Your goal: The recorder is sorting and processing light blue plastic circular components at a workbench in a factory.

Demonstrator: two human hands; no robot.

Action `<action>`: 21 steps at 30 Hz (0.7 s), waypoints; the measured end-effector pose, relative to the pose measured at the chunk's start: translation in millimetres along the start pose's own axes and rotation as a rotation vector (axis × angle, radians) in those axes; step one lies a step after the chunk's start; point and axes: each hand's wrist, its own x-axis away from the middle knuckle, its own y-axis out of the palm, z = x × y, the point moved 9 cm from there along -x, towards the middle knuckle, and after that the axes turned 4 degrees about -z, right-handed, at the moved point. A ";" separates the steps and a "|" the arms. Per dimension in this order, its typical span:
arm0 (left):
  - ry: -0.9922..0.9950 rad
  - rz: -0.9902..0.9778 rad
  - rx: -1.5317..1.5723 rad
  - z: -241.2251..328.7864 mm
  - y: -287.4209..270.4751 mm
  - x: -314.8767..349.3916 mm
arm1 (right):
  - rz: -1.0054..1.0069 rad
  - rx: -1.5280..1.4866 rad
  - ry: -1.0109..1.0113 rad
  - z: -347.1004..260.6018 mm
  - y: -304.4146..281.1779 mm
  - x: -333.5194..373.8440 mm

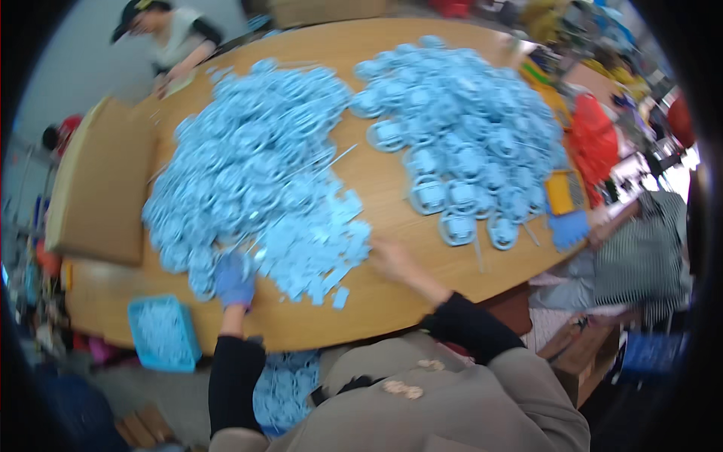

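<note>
A grey-beige jacket front (pixel 444 399) with black sleeves fills the lower edge, nearest the camera. From it the left hand (pixel 235 280), in a blue glove, rests on the near edge of the left heap of light-blue plastic pieces (pixel 248 166); blur hides its fingers, so I cannot tell whether they grip anything. The bare right hand (pixel 392 260) lies on the wooden oval tabletop (pixel 376 188), fingers reaching toward the small flat light-blue tabs (pixel 316 248) that spill from that heap; whether it pinches 1 is too smeared to say

A second heap of rounder light-blue plastic parts (pixel 467 128) sits to the right, apart from the first. A light-blue plastic basket (pixel 162 331) full of the same small pieces stands at the tabletop's near left corner. A flat brown cardboard box (pixel 98 181) lies at the far left end. A blue bag of more pieces (pixel 282 388) shows below the tabletop, partly hidden by the left sleeve

2 other people are at the rim: 1 in a cap (pixel 162 34) at the far side, 1 in a striped top (pixel 644 256) at the right, cut off by the dark edge
</note>
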 end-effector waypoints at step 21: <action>0.209 -0.836 2.072 207.6 -30.7 -35.7 | 0.176 -0.068 0.243 -4.8 48.4 -60.0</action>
